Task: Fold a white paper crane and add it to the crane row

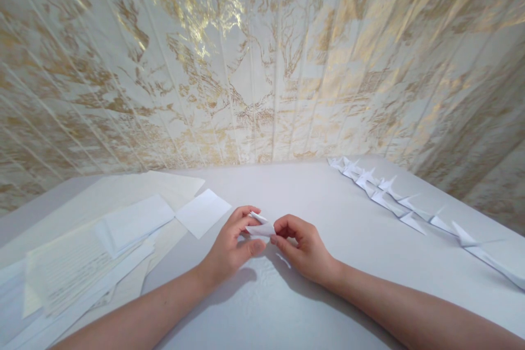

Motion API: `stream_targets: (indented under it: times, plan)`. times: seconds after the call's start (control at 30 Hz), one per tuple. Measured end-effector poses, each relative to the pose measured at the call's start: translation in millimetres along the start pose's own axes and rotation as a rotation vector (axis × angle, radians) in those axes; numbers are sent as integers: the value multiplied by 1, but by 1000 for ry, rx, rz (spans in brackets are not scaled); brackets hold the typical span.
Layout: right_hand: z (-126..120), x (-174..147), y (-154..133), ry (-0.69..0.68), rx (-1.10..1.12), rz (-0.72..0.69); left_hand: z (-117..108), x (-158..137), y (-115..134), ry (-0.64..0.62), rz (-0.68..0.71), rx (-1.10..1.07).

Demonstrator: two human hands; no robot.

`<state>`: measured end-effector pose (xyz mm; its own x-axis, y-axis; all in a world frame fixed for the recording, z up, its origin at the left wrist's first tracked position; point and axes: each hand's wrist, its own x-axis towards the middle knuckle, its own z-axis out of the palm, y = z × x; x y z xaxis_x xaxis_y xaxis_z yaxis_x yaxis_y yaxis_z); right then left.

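Observation:
A small piece of folded white paper [261,228] is held between my two hands, just above the middle of the table. My left hand [235,240] grips its left side, the thumb below and the fingers behind. The thumb and forefinger of my right hand [301,243] pinch its right end. Several layers and a pointed flap show on the paper; its exact folded shape is partly hidden by my fingers.
White table [279,186] against a gold-patterned curtain [246,65]. At left lie a square white sheet [204,212], a stack of white paper [137,224] and printed sheets [77,262]. Several folded paper cranes [381,192] stand in rows along the right.

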<state>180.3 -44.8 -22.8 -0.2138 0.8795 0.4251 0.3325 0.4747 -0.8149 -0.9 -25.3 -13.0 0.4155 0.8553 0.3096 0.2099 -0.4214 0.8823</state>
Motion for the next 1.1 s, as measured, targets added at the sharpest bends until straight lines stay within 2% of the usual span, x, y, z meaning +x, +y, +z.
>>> stream_targets:
  times: [0.1, 0.2, 0.33, 0.43, 0.63, 0.93, 1.1]
  plan:
    - [-5, 1, 0, 27, -205, -247, -2, 0, 0, -3, -28, 17]
    - [-10, 3, 2, 8, -308, -427, -2, 1, 5, 47, -86, 63]
    - [-14, 5, 2, 9, -436, -565, 0, 1, 14, 159, -133, 124]
    - [-15, 5, 2, 24, -495, -609, 1, 0, 14, 172, -125, 132]
    - [-14, 4, 3, 13, -489, -596, 2, 0, 14, 99, -172, 73]
    - [-8, 2, 1, 27, -284, -394, 12, 1, 16, 121, -405, -457]
    - [-5, 1, -1, 43, -191, -274, 11, 4, 20, 132, -496, -561]
